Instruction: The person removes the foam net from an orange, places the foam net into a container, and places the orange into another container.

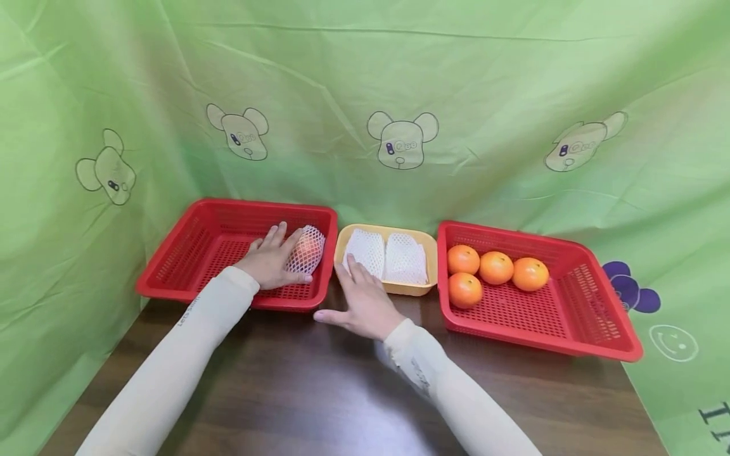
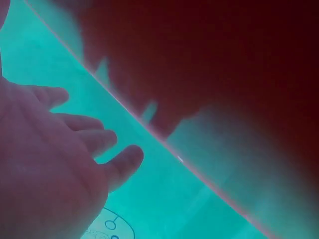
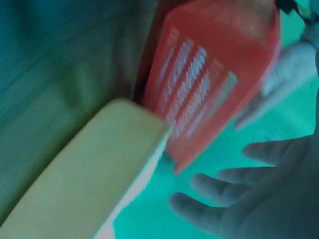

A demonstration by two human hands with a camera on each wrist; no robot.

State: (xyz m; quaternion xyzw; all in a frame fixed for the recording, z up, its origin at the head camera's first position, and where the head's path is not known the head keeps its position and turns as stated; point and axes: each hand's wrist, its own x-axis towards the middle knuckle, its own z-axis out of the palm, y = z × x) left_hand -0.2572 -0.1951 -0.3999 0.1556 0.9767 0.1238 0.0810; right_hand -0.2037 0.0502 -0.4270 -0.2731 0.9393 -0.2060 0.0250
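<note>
A fruit in a white foam net [image 1: 308, 250] sits at the right end of the left red basket [image 1: 236, 294]. My left hand [image 1: 268, 263] is over that basket, its spread fingers and thumb beside the netted fruit. Those fingers [image 2: 124, 162] look straight in the left wrist view. Flat white foam nets [image 1: 406, 258] lie in a small yellow tray [image 1: 431, 259]. At the tray's front left corner is my right hand [image 1: 365, 304], fingertips over the rim and thumb out to the left. Its fingers [image 3: 197, 211] are extended and hold nothing in the right wrist view.
Several oranges [image 1: 496, 268] rest in the left part of another red basket [image 1: 570, 342], right of the tray. All containers stand at the back of a dark wooden table [image 1: 285, 392], against a green curtain [image 1: 319, 126] printed with bear heads.
</note>
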